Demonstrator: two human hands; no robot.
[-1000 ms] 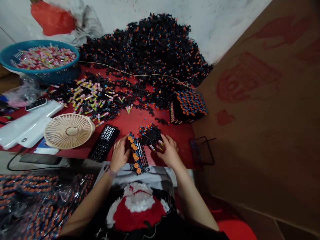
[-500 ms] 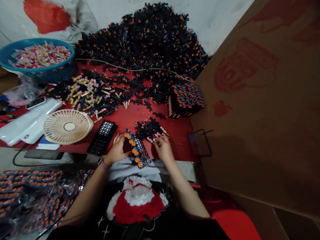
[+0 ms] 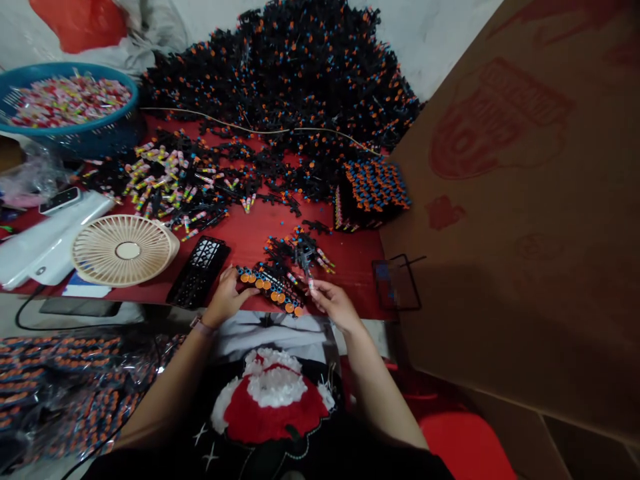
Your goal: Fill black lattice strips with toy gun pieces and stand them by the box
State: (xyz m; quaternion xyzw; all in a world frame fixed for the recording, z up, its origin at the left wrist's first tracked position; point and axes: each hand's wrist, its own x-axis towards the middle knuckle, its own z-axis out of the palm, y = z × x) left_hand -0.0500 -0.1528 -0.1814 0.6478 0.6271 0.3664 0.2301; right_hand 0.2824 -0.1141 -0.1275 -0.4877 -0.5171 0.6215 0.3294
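My left hand point(image 3: 226, 297) grips the left end of a black perforated plastic rack point(image 3: 277, 277), near the table's front edge. Along the rack's near side runs a row of orange discs and blue rings point(image 3: 270, 291), the tips of toy guns set in it. Between the fingertips of my right hand point(image 3: 336, 304) is the pink-and-white candy tube end of a black toy gun point(image 3: 304, 259); its body points away from me. Just beyond the rack lies a small heap of the same toy guns point(image 3: 280, 248), some with candy tubes showing.
A second black rack point(image 3: 199, 270) and a cream fan point(image 3: 125, 250) lie to the left. Behind are loose candy-tube toys point(image 3: 163, 173), a blue basket point(image 3: 103, 127) and a large toy-gun pile point(image 3: 290, 73). Filled racks point(image 3: 375, 190) stand beside the tall cardboard box point(image 3: 500, 233).
My right hand has lifted a toy gun from the small heap by its tube end. The rack in my left hand has turned flatter, its row of tips now facing me. The view shifted slightly.
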